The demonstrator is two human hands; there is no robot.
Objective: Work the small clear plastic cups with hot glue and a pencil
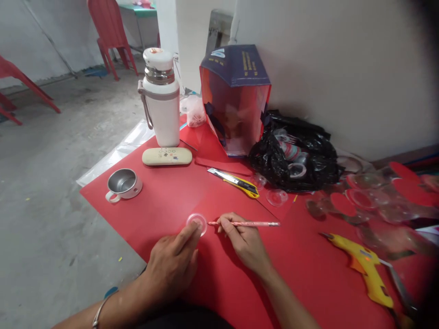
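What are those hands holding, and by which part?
The right hand grips the slim pink pencil near its writing tip. The left hand holds nothing; its fingers press the round clear plastic piece.

Ahead of me a white flask (166,116) stands upright, a strap on its side, and just in front of it I see a cream case (167,156). Nearer on my left is a small cup (132,188). A dark blue bag (236,66) faces me with its open mouth, beside a crumpled black plastic bag (269,160). A yellow cutter (242,183) lies before them; a yellow glue gun (365,262) rests on my right. Far off stands a red chair (107,23).
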